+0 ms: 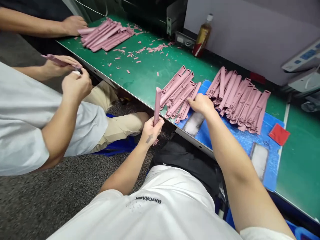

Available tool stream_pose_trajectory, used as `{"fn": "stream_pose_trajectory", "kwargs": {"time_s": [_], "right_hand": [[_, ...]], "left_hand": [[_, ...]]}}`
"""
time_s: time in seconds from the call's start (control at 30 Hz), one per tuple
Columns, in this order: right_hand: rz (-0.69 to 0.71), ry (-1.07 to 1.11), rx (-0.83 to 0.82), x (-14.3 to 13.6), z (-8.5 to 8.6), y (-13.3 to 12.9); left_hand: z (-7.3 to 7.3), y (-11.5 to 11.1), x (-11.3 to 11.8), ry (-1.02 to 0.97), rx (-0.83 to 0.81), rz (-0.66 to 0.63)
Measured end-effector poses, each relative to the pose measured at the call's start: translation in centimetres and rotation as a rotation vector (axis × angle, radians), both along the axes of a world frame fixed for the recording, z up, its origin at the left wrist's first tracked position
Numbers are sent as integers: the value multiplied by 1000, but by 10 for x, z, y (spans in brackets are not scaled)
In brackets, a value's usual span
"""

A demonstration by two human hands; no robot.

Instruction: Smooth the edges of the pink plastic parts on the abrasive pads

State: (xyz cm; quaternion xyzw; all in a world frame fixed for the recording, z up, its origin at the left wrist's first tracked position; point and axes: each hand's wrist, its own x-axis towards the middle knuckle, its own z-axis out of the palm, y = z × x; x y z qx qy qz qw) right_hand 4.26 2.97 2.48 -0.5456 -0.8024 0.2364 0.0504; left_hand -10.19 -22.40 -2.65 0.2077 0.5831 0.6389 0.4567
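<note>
The gripped part of a pink strip, just off centre toward seven o'clock, is hidden by the left hand. At ten o'clock, a co-worker's forearm is cut off by the left edge. At one, a bottle label is too blurred to be read. At two, a white panel is cropped by the right edge.

So there's a drink bottle at the back of the green table, pale cap, red on the lower part of the label, right near a big grey panel. Off to the far right there's a white power strip with blue patches. Somebody in a pale shirt and beige bottoms is sitting on the left. Floor is that dark speckled stuff, and a thin white cable loops at the top.
</note>
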Motion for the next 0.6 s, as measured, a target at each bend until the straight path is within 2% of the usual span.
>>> {"fn": "stream_pose_trajectory", "kwargs": {"time_s": [0.07,0.17,0.27,0.33,0.4,0.43,0.5,0.6], "right_hand": [[-15,-70,-44,-1,4,-5],[-104,99,-54,6,9,-20],[-250,563,-136,38,13,-52],[-311,946,-240,74,17,-80],[-371,1186,-259,118,22,-103],[-418,1241,-190,141,25,-110],[-524,1283,72,189,30,-114],[-633,1272,431,254,30,-104]], "left_hand": [[8,5,3,-33,23,4],[25,12,11,-65,91,6],[43,21,23,-80,194,11],[55,33,33,-65,295,-10],[62,53,44,-32,409,-59],[63,66,51,-14,456,-85],[60,97,63,9,508,-125],[48,139,80,13,503,-152]]}}
